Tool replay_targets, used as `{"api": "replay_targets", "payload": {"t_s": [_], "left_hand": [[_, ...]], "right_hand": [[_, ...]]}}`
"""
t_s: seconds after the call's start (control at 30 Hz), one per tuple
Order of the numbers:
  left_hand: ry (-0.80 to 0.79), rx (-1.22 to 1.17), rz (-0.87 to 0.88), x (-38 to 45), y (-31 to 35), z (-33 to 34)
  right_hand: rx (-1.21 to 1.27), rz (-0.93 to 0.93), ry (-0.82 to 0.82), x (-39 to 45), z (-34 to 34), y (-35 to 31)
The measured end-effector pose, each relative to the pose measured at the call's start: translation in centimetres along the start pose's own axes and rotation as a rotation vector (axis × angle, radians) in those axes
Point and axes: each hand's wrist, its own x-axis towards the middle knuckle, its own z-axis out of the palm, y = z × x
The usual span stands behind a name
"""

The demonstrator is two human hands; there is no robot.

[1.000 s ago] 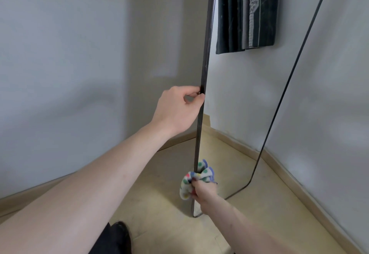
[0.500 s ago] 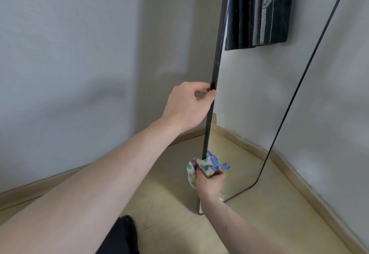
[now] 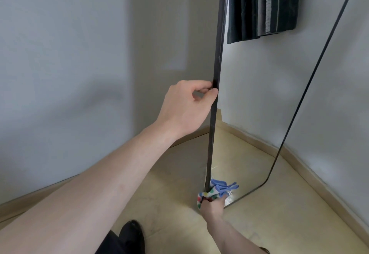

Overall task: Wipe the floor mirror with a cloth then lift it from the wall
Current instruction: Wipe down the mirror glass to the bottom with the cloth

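While the left hand [image 3: 185, 106] pinches the floor mirror [image 3: 259, 98] by its dark left frame edge at mid-height, the right hand [image 3: 212, 206] grips the cloth [image 3: 216, 191] against that edge's foot. Judged rigid, heavy, fragile: hold the frame, never the glass.

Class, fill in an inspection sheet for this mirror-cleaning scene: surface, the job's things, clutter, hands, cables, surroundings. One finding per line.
Surface: beige floor, bare where visible.
Job's things: floor mirror with thin black frame, seen almost edge-on; spotted cloth pressed against its lower left corner.
Clutter: nothing seen.
Hands: left hand pinches the mirror's left frame edge at mid-height; right hand grips the cloth low on the mirror.
Cables: nothing seen.
Surroundings: pale grey walls meeting in a corner, beige skirting, a dark garment showing within the glass, a black shoe at the bottom edge.
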Motion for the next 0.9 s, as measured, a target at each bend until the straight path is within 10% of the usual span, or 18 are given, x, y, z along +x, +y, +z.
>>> {"api": "replay_targets", "payload": {"t_s": [0.57, 0.9], "left_hand": [[-0.006, 0.013, 0.002, -1.1, 1.2, 0.0], [0.004, -0.009, -0.005, -0.9, 1.1, 0.0]], "right_hand": [[-0.483, -0.662, -0.091, -6.8, 0.9, -3.1], [-0.288, -0.422, -0.050, 0.0, 0.2, 0.7]]}}
